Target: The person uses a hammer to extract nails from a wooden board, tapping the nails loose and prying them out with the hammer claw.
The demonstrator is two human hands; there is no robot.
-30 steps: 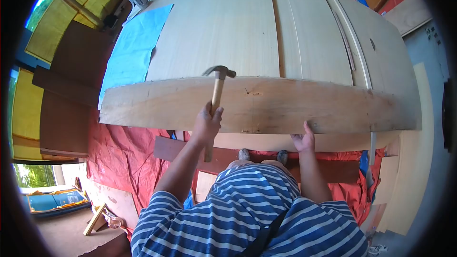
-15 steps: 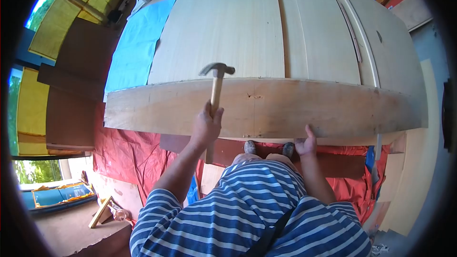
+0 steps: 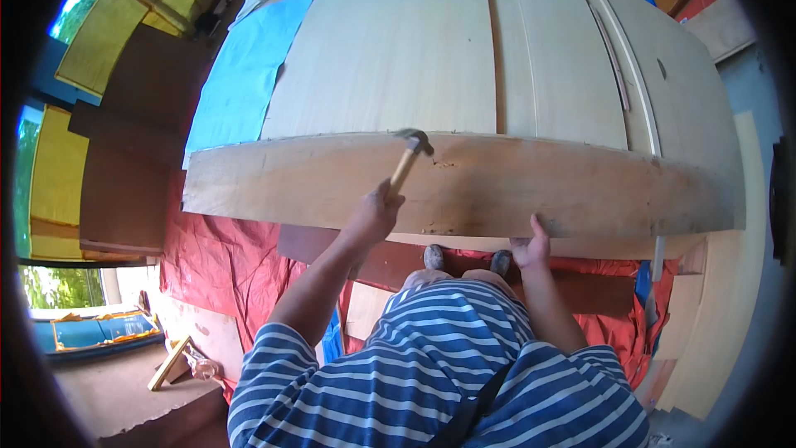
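My left hand (image 3: 375, 217) is wrapped round the wooden handle of a claw hammer (image 3: 403, 170). The dark metal hammer head is over the upper part of a long wooden board (image 3: 564, 182), just left of some small dark marks on its face. Whether the head touches the board I cannot tell. My right hand (image 3: 531, 247) holds the board's near edge, thumb up against the face and the other fingers partly hidden beneath.
Large pale plywood sheets (image 3: 381, 58) lie beyond the board, with a light blue sheet (image 3: 249, 75) at their left. Red sheeting (image 3: 224, 265) covers the floor around my feet. A small wooden frame piece (image 3: 169, 363) stands at lower left.
My left hand has swung the hammer rightward and down, so its head now tilts over the board near the dark marks. The right hand stays at the board's edge.
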